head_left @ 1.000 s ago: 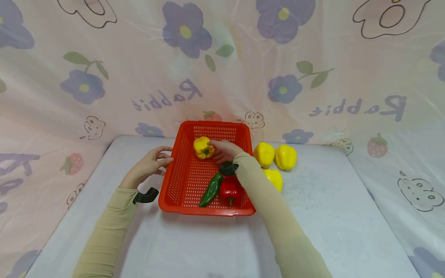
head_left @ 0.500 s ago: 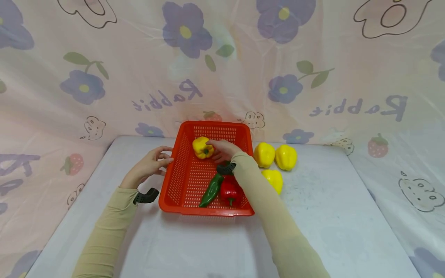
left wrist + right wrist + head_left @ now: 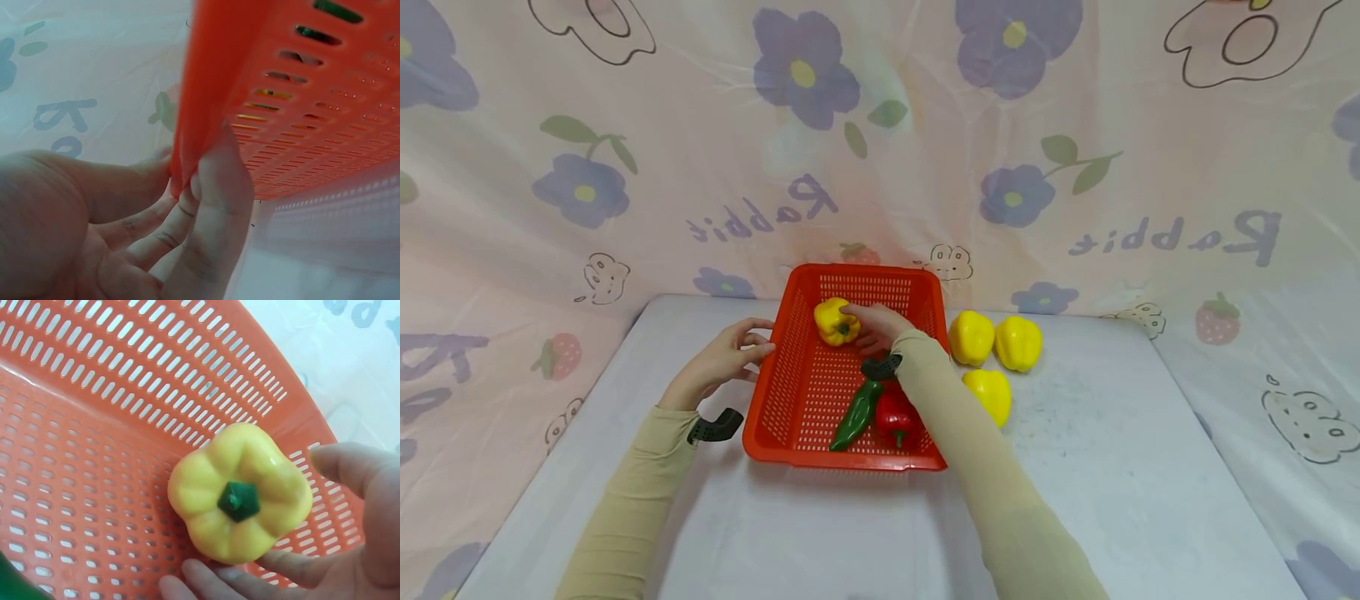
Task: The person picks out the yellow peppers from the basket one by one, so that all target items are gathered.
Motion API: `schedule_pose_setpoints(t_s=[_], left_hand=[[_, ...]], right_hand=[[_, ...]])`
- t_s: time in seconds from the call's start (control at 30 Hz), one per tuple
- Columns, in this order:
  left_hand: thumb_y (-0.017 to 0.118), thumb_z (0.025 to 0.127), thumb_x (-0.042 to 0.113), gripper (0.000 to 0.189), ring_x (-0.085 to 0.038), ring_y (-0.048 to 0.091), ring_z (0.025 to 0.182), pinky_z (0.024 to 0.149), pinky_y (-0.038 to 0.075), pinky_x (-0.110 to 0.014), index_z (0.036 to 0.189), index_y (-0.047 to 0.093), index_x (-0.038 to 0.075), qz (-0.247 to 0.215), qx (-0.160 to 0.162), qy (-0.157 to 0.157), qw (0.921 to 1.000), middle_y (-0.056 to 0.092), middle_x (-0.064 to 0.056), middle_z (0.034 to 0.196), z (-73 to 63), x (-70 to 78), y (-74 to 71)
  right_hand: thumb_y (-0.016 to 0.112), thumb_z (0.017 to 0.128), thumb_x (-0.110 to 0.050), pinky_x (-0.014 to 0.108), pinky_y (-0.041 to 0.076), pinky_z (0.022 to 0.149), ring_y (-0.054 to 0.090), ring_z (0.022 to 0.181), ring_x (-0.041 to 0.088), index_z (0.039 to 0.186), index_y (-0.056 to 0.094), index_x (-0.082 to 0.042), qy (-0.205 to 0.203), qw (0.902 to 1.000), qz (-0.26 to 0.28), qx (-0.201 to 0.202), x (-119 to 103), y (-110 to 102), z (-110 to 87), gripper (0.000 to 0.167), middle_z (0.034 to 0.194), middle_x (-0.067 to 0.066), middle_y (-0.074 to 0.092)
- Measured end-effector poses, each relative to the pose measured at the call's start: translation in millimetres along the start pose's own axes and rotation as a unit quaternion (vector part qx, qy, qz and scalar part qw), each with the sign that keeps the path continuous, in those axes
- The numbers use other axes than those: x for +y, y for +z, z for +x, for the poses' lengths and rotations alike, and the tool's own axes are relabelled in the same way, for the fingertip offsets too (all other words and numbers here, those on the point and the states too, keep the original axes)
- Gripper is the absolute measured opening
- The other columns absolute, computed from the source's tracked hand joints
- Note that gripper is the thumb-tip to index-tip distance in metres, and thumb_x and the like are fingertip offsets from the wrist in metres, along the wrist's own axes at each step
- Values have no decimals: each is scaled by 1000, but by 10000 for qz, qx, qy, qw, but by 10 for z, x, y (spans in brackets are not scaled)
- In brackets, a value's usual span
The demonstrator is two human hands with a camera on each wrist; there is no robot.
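Note:
A red plastic basket (image 3: 846, 457) stands on the table with peppers in it. My left hand (image 3: 722, 360) pinches its left rim; in the left wrist view the thumb (image 3: 134, 187) is on one side of the rim and the fingers are on the other. Inside the basket, my right hand (image 3: 880, 323) is beside a yellow bell pepper (image 3: 219, 462) with a green stem. Its fingers (image 3: 294, 565) reach the pepper's lower edge, while the thumb stands apart. A long green pepper (image 3: 856, 418) and a red bell pepper (image 3: 895, 417) lie at the basket's near end.
To the right of the basket, three yellow bell peppers (image 3: 1018, 343) lie on the white table (image 3: 1112, 467). The right forearm (image 3: 970, 450) crosses the basket's right rim and partly hides one of them. A printed curtain (image 3: 880, 167) hangs behind the table.
The right hand has shifted slightly left, and the yellow bell pepper beside it has moved a little left too. My left hand keeps its hold on the rim.

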State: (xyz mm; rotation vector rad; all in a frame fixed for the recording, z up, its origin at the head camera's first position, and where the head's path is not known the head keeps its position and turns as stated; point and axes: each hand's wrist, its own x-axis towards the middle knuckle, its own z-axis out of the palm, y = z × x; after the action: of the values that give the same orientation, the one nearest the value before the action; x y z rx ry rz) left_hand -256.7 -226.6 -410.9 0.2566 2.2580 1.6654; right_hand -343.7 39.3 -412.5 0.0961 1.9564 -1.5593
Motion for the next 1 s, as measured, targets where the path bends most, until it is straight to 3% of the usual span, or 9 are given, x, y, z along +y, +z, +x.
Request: schedule_pose_setpoints(t_s=[0.47,0.7,1.0], left_hand=[[54,99,14,52,-27,62,85,68,58,-42,143,30,1,-38,0,-1,10000,51,-25,110,-1,15,17],[53,99,13,48,-27,62,84,68,58,-43,142,33,3,16,38,-23,10000,53,-23,108,-4,9,13],[53,99,14,50,-26,62,83,67,58,-41,143,31,1,56,32,-24,10000,53,-23,107,-18,28,8]], right_hand=[[60,92,-43,50,42,100,48,119,38,140,38,-4,75,9999,-13,103,23,-12,32,66,129,21,46],[61,90,-46,49,43,99,52,115,37,133,46,-3,23,9996,-226,157,43,-3,56,63,120,21,51],[63,88,-48,47,44,98,54,113,37,125,49,-3,-32,9986,-419,318,49,25,28,59,121,23,52]])
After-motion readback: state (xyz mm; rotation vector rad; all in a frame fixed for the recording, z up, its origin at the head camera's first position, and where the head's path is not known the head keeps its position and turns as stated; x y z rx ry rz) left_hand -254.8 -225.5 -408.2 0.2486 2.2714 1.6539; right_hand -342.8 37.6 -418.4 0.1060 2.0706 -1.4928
